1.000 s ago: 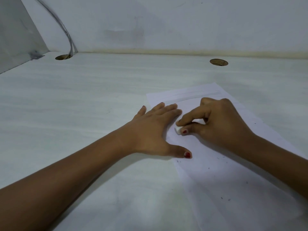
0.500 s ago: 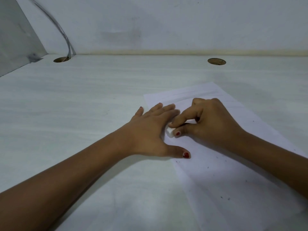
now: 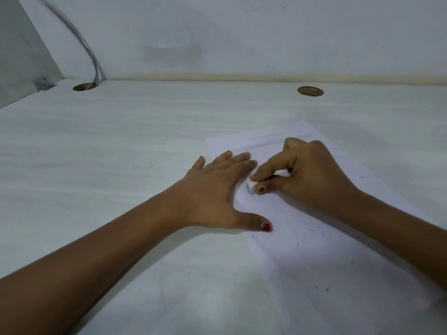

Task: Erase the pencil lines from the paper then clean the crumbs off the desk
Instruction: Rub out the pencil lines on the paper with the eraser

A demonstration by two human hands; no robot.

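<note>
A white sheet of paper [image 3: 314, 257] lies on the pale desk [image 3: 121, 146], slanting from centre to lower right. Faint pencil lines [image 3: 271, 137] run across its far end. My right hand [image 3: 312, 175] grips a small white eraser [image 3: 252, 186] between thumb and forefinger, its tip pressed on the paper. My left hand [image 3: 212, 192] lies flat, fingers spread, on the paper's left edge, just left of the eraser. Dark eraser crumbs [image 3: 314, 229] are scattered over the near part of the sheet.
Two round cable holes sit near the desk's back edge, one at the left [image 3: 85, 86] with a grey cable [image 3: 82, 42] rising from it, one at the right [image 3: 310, 91]. A white wall stands behind and a grey panel [image 3: 21, 54] at far left.
My right hand with the eraser slid left toward my left hand's fingers, then back a little. My left hand has stayed flat on the paper.
</note>
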